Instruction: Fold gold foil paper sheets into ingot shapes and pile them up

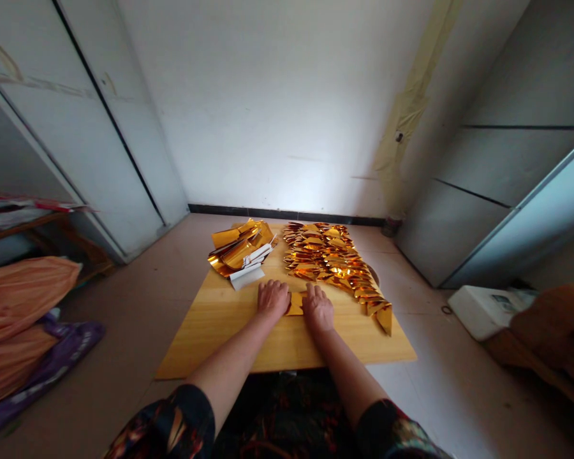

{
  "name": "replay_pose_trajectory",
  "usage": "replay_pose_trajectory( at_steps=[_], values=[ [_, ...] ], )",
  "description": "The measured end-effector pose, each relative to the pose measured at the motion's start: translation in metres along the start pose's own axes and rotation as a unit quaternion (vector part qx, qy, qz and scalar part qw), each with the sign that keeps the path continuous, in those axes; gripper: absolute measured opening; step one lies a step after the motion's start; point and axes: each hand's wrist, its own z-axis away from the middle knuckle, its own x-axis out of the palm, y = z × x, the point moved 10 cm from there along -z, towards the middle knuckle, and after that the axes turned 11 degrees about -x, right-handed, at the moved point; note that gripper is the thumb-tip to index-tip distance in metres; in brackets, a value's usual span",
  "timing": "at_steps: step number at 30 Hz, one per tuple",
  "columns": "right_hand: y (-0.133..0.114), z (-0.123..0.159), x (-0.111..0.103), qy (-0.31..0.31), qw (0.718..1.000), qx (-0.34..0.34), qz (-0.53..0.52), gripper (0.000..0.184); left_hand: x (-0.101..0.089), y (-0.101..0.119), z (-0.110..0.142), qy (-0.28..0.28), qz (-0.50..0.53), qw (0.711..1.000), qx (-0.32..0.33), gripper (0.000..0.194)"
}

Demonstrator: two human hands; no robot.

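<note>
The left hand (pixel 273 298) at 9 o'clock and right hand (pixel 319 308) at 3 o'clock, fingers half curled, touch a small gold foil-paper piece (pixel 295 304) between them on a pale wooden board (pixel 196 347); firmness of grip cannot be told. Folding appears in hand, next calling for even pressure. Beyond: loose gold foil sheets (pixel 239 256), 11 o'clock; folded gold foil pieces (pixel 332 255), 1 o'clock.

The left grip (pixel 272 298) and the right grip (pixel 319 309) lie on the two ends of a small gold paper (pixel 295 304), flat on the wood tabletop (pixel 205 338). Past the left one is a messy pile (pixel 234 239) of shiny gold sheets, some showing white. Past the right one, folded gold bits (pixel 323 252) sit in rows. A white wall (pixel 268 115) stands behind. A gray fridge (pixel 488 172) is on the right.
</note>
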Motion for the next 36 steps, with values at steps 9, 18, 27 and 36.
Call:
replay_pose_trajectory(
  at_steps=[9, 18, 27, 36],
  values=[
    [-0.017, -0.004, 0.004, -0.043, 0.995, -0.093, 0.011, 0.009, 0.001, 0.02, 0.007, 0.041, 0.015, 0.991, 0.13, 0.01],
    [-0.002, 0.0, 0.005, -0.043, 0.993, -0.095, -0.051, 0.014, 0.004, 0.018, 0.016, 0.025, 0.038, 0.984, 0.171, 0.012],
    [-0.002, 0.016, -0.013, -0.018, 0.991, -0.107, -0.075, 0.014, -0.004, 0.004, 0.036, 0.005, 0.04, 0.979, 0.199, 0.032],
    [-0.01, 0.026, -0.019, 0.021, 0.986, -0.158, -0.048, 0.02, 0.001, 0.003, 0.037, -0.015, 0.045, 0.98, 0.193, 0.036]
  ],
)
